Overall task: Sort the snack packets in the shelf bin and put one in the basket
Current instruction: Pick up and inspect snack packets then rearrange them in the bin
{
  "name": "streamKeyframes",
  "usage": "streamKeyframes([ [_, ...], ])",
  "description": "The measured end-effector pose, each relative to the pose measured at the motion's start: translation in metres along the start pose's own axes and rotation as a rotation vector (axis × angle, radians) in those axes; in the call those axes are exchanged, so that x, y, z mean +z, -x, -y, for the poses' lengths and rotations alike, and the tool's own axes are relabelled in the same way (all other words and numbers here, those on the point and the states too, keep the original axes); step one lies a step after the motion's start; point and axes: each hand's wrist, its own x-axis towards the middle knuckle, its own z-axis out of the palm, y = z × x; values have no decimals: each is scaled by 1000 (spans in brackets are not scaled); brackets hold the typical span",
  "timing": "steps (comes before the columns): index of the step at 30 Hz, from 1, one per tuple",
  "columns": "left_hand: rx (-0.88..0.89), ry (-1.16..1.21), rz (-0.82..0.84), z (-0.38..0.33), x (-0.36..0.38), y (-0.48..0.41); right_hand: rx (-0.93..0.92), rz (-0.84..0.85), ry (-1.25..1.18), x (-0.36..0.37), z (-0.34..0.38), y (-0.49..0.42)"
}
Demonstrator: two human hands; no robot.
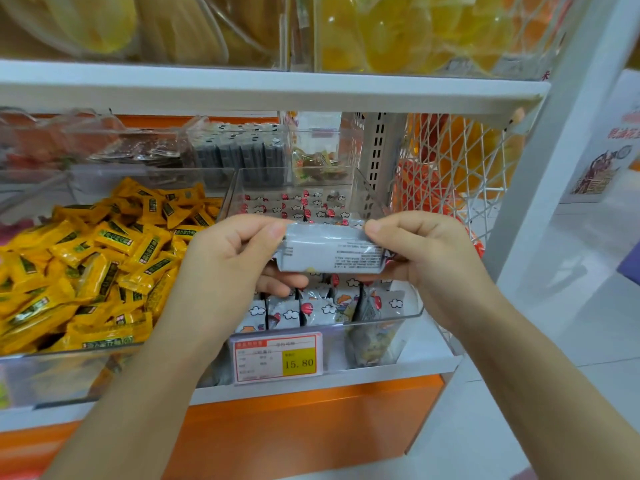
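Observation:
A white snack packet [329, 249] with small print on its back is held level between both hands above a clear shelf bin [412, 315]. My left hand [235, 268] pinches its left end and my right hand [426, 258] pinches its right end. Below and behind the packet, the bin holds several white packets [311, 311] printed with clouds and red balloons, standing in rows. No basket for the packet can be made out with certainty.
A bin of yellow packets [93, 268] sits to the left. Smaller clear bins [242, 154] stand at the back. A price tag reading 15.80 [278, 358] hangs on the bin's front. A white wire mesh basket [460, 168] with orange goods hangs at the right.

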Motion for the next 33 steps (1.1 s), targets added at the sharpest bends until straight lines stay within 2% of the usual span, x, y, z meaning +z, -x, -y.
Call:
streamKeyframes([
  [8, -88, 120, 56, 1, -5, -1, -23, 33, 19, -6, -4, -1],
  [12, -88, 130, 22, 2, -4, -1, -45, -20, 89, -4, -8, -1],
  [18, 64, -169, 6, 2, 4, -1, -55, -49, 164, 2, -9, 0],
  [26, 100, -196, 10, 1, 0, -1, 37, 129, 58, -2, -3, 2],
  [33, 92, -165, -2, 4, 0, -4, 31, 110, 60, -5, -5, 2],
])
